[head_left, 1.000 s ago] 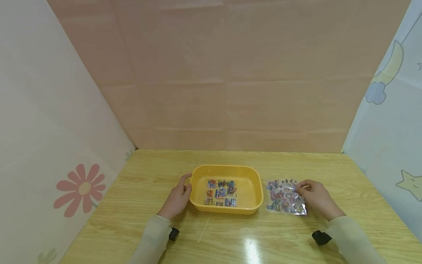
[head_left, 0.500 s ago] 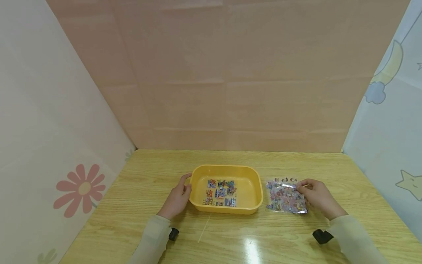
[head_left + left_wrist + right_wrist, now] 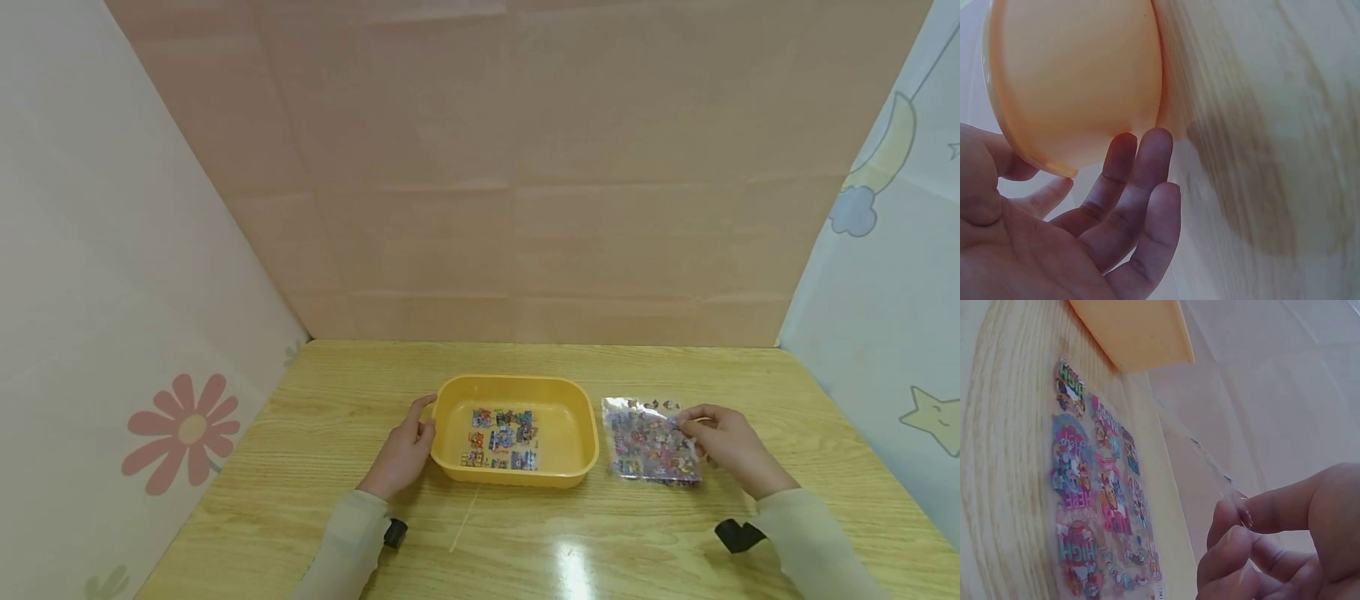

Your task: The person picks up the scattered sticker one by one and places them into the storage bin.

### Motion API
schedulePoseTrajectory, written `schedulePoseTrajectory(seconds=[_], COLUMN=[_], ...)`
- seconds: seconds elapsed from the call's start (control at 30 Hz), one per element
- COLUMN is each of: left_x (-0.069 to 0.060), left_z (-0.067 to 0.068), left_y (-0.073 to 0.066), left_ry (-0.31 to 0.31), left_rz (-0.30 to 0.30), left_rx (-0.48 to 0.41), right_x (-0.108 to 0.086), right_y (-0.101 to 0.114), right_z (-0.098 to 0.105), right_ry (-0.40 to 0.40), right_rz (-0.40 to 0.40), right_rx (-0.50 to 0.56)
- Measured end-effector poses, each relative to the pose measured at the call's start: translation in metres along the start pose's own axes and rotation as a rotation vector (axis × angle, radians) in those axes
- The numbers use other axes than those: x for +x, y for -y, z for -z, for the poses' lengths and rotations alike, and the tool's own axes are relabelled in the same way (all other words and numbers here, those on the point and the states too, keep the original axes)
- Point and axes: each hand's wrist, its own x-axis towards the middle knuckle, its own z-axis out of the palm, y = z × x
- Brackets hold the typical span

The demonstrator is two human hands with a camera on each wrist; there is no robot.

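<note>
The printed sheet (image 3: 1110, 506) reads "HIGH".

one tub (image 3: 517, 480), at least three sticker sheets (image 3: 645, 443)

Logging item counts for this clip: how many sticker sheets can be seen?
3 visible: the tray sheet, inside the yellow tray; the held sheet, pinched by the right hand; and the lower sheet, on the table beneath the held one. Others may be hidden underneath.
</note>
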Motion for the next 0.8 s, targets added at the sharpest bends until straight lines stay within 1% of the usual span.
schedulePoseTrajectory(seconds=[0.27,0.63,0.8], left_x=[0.000,0.000,0.000], left_z=[0.000,0.000,0.000], left_y=[-0.001,0.000,0.001], left_ry=[0.001,-0.001,0.000], left_rz=[0.001,-0.001,-0.007], left_rx=[-0.005,-0.002,-0.001], right_x=[-0.001,-0.001,-0.002], right_y=[0.001,0.007,0.010], right_z=[0.005,0.010,0.014], right_ry=[-0.001,-0.004,-0.001], right_rz=[0.020,0.058,0.055], right_rx=[-0.009,0.015,0.029])
